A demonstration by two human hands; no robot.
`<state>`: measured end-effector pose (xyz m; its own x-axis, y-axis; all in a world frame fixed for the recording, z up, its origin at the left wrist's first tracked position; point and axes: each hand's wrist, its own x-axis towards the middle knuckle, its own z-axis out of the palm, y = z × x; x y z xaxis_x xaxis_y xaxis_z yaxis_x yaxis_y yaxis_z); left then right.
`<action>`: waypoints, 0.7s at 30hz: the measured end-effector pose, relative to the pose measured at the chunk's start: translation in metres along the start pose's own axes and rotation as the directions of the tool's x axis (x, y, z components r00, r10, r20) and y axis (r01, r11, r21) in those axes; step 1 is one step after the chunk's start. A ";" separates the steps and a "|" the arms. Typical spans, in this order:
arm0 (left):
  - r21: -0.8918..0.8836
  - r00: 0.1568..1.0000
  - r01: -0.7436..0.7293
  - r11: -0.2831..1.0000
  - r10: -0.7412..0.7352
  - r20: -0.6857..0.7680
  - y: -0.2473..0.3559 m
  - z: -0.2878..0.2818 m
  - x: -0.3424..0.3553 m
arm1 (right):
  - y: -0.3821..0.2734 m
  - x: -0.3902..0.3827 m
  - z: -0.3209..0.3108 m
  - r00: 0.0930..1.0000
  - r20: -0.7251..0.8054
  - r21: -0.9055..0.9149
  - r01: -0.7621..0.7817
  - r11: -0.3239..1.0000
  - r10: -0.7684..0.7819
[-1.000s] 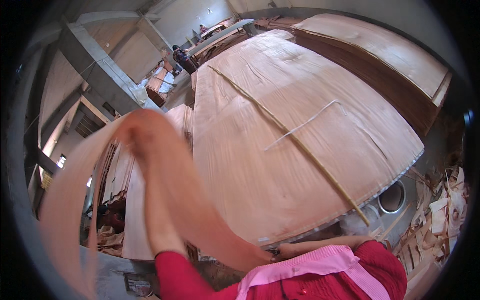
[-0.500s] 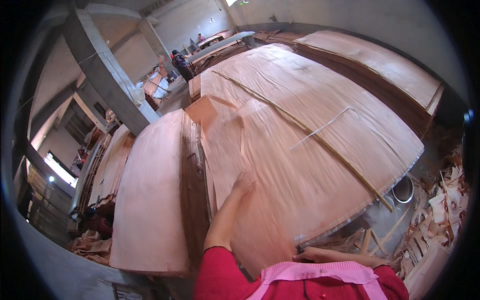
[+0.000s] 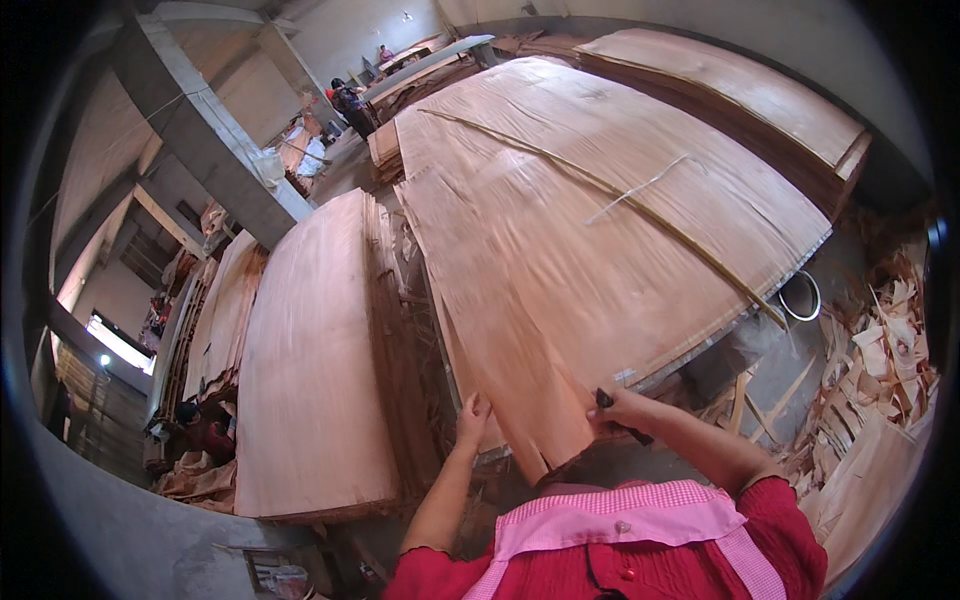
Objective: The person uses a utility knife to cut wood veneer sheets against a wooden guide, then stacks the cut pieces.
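Note:
A long strip of thin wood veneer [image 3: 520,340] lies over a wide stack of veneer sheets [image 3: 680,290], its near end sticking out past the stack's front edge toward me. At the stack's near left corner, my left hand [image 3: 474,420] is closed on the edge of a veneer sheet, fingertips partly hidden. My right hand [image 3: 622,408] is closed around a dark-handled tool [image 3: 603,398], perhaps a knife; its other end shows dark below the hand. The fingers of that hand touch the strip's right edge near its end.
A thin wooden stick [image 3: 690,246] and a pale strip [image 3: 640,188] lie across the stack. To the left stands another veneer stack [image 3: 310,370], and one more [image 3: 740,90] is at the back right. Veneer scraps [image 3: 880,370] heap at right. A person [image 3: 350,105] stands far off.
My left hand has drawn back toward me from the sheet's middle to the near left corner. The veneer strip, blurred before, now lies flat. My right hand shows more fully, with the tool.

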<state>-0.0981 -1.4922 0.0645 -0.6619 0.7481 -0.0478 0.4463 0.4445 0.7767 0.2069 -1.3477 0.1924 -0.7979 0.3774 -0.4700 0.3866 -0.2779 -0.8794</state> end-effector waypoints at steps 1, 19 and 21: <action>-0.309 0.978 0.208 0.928 -0.198 0.063 0.023 -0.003 0.001 | -0.010 0.002 0.004 0.998 -0.030 -0.042 0.054 0.998 -0.056; -0.338 0.998 -0.036 0.941 0.015 -0.066 -0.012 0.032 0.047 | 0.117 0.040 0.000 0.942 -0.327 -0.537 -0.120 0.835 -0.075; -0.523 0.998 0.067 0.850 -0.063 0.026 -0.015 0.057 0.041 | 0.143 0.022 0.011 0.914 -0.404 -0.392 -0.153 0.907 -0.020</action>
<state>-0.0975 -1.4402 0.0155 -0.6726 0.7314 -0.1126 0.0197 0.1698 0.9853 0.2401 -1.3890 0.0569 -0.5506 0.7077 -0.4427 0.6545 0.0368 -0.7551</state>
